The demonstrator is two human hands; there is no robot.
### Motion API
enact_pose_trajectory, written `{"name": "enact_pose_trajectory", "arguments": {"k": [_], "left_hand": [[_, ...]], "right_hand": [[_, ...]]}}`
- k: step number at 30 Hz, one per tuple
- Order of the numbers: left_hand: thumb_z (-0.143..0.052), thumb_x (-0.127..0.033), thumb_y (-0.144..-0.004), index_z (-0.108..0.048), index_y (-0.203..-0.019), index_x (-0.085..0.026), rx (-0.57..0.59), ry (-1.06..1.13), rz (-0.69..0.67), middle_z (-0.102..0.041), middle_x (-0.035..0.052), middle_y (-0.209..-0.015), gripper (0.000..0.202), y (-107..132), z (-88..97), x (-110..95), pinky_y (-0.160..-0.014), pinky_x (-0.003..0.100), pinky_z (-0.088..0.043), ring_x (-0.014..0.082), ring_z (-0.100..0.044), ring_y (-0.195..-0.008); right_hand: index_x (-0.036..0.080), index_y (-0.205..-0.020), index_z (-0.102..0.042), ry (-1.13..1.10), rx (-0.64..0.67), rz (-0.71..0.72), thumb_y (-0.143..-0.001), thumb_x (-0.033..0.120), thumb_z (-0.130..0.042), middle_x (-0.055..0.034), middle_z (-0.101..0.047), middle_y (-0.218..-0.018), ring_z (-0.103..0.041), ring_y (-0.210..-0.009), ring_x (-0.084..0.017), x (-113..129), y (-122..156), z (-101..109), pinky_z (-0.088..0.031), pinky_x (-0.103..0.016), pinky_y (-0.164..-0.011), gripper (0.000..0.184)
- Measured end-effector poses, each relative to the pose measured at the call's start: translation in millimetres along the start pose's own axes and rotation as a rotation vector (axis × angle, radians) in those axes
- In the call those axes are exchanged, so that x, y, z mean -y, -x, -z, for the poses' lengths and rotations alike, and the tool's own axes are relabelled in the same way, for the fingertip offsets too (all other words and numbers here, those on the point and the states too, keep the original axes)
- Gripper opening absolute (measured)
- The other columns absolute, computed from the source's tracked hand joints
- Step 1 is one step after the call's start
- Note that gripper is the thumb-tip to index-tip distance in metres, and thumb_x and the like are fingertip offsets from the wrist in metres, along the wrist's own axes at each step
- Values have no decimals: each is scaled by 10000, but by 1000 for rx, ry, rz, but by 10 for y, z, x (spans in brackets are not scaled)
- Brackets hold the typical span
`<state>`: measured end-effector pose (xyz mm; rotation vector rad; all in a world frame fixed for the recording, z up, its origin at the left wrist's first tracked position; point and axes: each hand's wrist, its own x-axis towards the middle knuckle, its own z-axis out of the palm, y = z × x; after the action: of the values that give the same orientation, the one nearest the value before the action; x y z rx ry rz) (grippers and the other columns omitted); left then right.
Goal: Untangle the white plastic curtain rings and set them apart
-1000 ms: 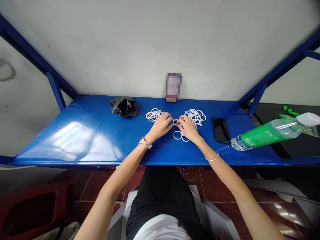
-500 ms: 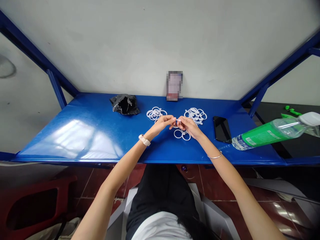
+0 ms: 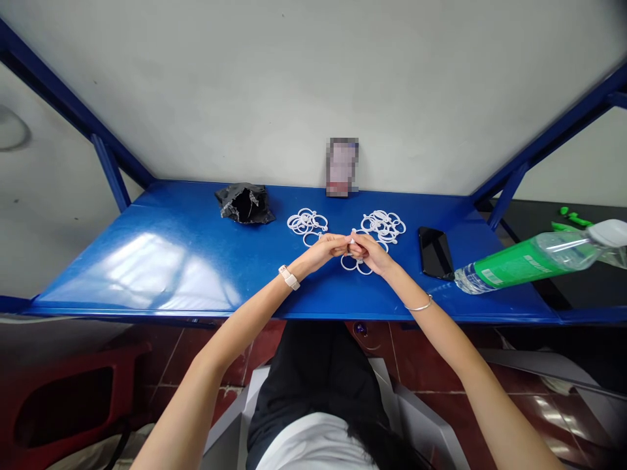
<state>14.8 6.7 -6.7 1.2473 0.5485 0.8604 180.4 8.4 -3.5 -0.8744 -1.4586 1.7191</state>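
My left hand [image 3: 327, 252] and my right hand [image 3: 373, 254] meet above the blue table, thumbs and fingertips pinched together. Between them shows a small part of a white plastic ring [image 3: 352, 241]; the fingers hide most of it. Beyond my left hand lies a pile of white rings [image 3: 305, 222] with small knobs on them. A larger pile of similar rings [image 3: 385, 227] sits past my right hand. Below the fingers, a few more rings [image 3: 365, 267] rest on the tabletop, partly covered by my right hand.
A crumpled black plastic bag [image 3: 246, 205] gapes at back left. One phone [image 3: 341, 168] leans on the wall; a black phone [image 3: 435, 252] lies to the right, beside a green-labelled bottle [image 3: 526, 262]. The blue table [image 3: 245, 274] ends near my lap.
Both hands have drawn closer together and lower, with my left hand shifted right. More of the rings beside my left hand now shows. The small white piece stays between the fingertips.
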Motion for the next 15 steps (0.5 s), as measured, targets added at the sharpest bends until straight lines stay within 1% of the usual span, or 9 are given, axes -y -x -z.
{"name": "enact_pose_trajectory", "arguments": {"k": [2, 4, 6, 11, 15], "left_hand": [[-708, -607, -778, -299, -508, -194, -24, 12, 4, -200, -65, -536, 641, -11, -4, 33, -576, 297, -259, 69, -183, -536], [-704, -607, -779, -242, -504, -203, -31, 3, 11, -191, -61, -528, 674, -20, -4, 56, -565, 306, -256, 67, -179, -528], [-699, -633, -768, -223, -493, -205, -39, -12, 23, -189, -58, -518, 697, -25, -10, 61, -557, 311, -263, 66, -180, -522], [-730, -749, -647, -201, -469, -205, -85, -11, 60, -175, -58, -475, 779, -19, -41, 4, -530, 306, -299, 63, -179, -508], [-711, -764, -674, -169, -494, -208, -99, 42, 51, -154, -60, -494, 797, -13, -39, -30, -525, 305, -311, 62, -165, -503]], "right_hand": [[207, -492, -328, -18, 1, -21, -762, 725, -657, 82, -243, -469, -176, -450, -55, 0, -1, -17, -162, -264, -466, 670], [208, -481, -319, -23, -2, -29, -762, 714, -661, 80, -243, -465, -169, -445, -56, -1, -1, -34, -159, -269, -467, 672], [211, -474, -316, -13, -12, -29, -763, 703, -663, 77, -242, -464, -168, -448, -60, 0, 2, -47, -161, -274, -469, 667], [221, -463, -287, -6, -2, -32, -753, 714, -649, 75, -226, -446, -158, -450, -69, 12, -1, -60, -185, -277, -469, 677], [227, -465, -248, -24, 42, 0, -779, 775, -568, 78, -190, -439, -150, -428, -70, 11, -12, -64, -201, -278, -459, 708]]}}
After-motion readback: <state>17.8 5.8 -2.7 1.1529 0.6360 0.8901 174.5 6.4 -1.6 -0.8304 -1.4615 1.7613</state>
